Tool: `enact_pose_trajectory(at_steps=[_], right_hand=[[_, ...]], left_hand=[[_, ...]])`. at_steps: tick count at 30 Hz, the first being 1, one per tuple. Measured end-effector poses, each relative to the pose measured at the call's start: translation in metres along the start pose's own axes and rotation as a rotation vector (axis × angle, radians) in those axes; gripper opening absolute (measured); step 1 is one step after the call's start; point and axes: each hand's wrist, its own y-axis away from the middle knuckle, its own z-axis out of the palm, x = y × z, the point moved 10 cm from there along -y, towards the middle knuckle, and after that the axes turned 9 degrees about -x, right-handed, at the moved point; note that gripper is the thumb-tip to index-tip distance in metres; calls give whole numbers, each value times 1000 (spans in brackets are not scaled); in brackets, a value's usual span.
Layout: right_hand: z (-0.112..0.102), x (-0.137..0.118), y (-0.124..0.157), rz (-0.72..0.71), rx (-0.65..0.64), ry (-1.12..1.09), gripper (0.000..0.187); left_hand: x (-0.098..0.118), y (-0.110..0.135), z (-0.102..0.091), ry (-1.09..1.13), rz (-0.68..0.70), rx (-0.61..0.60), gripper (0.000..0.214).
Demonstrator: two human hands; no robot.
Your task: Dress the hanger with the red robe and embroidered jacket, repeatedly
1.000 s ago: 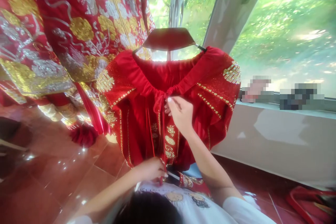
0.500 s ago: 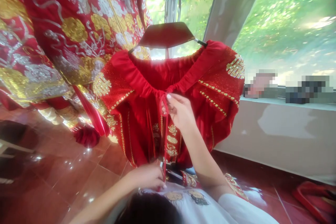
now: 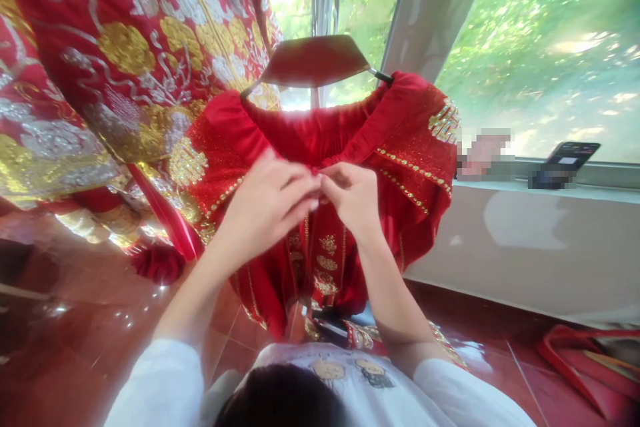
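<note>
A red garment (image 3: 400, 127) with a gathered neckline and gold trim hangs from a hanger (image 3: 317, 60) in front of me. At the middle of the neckline my left hand (image 3: 273, 203) and my right hand (image 3: 353, 197) meet, fingertips pinched together at the tie point. The thin red cord there is almost wholly hidden behind my fingers. My left hand is slightly smeared by motion. Below the hands, gold motifs (image 3: 327, 263) run down the garment's front.
A large red costume (image 3: 165, 47) with gold and silver embroidery hangs at the left. On the right, a phone (image 3: 570, 157) leans on the window sill (image 3: 500, 187), beside a blurred-out item. A red object (image 3: 575, 360) lies on the tiled floor (image 3: 125, 360).
My left hand has risen from the cord's lower end to the neckline, beside my right hand. The right hand stays near the tie point. The hanging cord no longer shows.
</note>
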Motion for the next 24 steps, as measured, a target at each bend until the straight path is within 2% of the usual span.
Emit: enact_pose_trajectory(at_steps=[1, 2, 5, 7, 12, 14, 16, 21, 24], right_hand=[[0, -3, -1, -15, 8, 45, 11], [-2, -6, -1, -35, 27, 93, 10], [-8, -16, -3, -109, 109, 244, 10], [-9, -21, -5, -149, 156, 339, 12], [-9, -24, -1, -185, 317, 565, 12], [-9, -27, 7, -234, 413, 611, 11], [-8, -28, 16, -293, 456, 610, 7], [-6, -24, 30, -319, 353, 466, 18], [-8, -16, 33, -234, 269, 374, 9]], left_hand=[[-4, -10, -9, -111, -43, 79, 29], [-8, -19, -10, -203, -83, 95, 28], [-15, -36, 8, -296, -110, 11, 32], [-16, -36, 14, -269, -85, 6, 33], [-21, -29, 10, -192, -89, 66, 32], [-23, -28, 8, -185, -102, 83, 32], [-23, -27, 7, -188, -113, 98, 32], [-23, -23, 6, -126, -101, 73, 32], [-21, -21, 5, -82, -89, 59, 33]])
